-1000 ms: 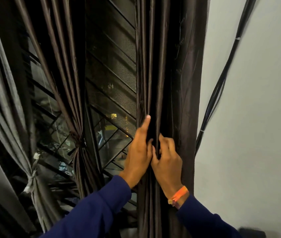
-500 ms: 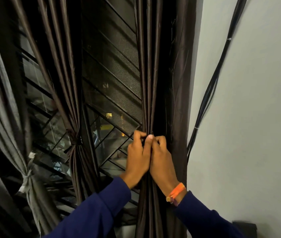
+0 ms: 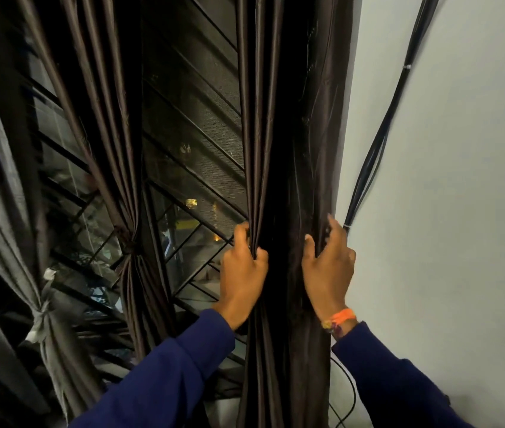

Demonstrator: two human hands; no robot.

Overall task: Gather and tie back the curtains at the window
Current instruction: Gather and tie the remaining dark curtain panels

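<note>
Brown curtain gripped by both hands, apart; left hand bunches folds; right hand clutches its wall-side edge

Probably a home room at night: curtains at a grilled window, dark outside, and cables up a plain wall.

1. The window grille closes off the space behind the curtains; no hand passes through it.
2. An open strip lies between the tied brown curtain and the hanging brown curtain.
3. Black cables run down the wall just right of the hanging curtain, narrowing that side.
</note>
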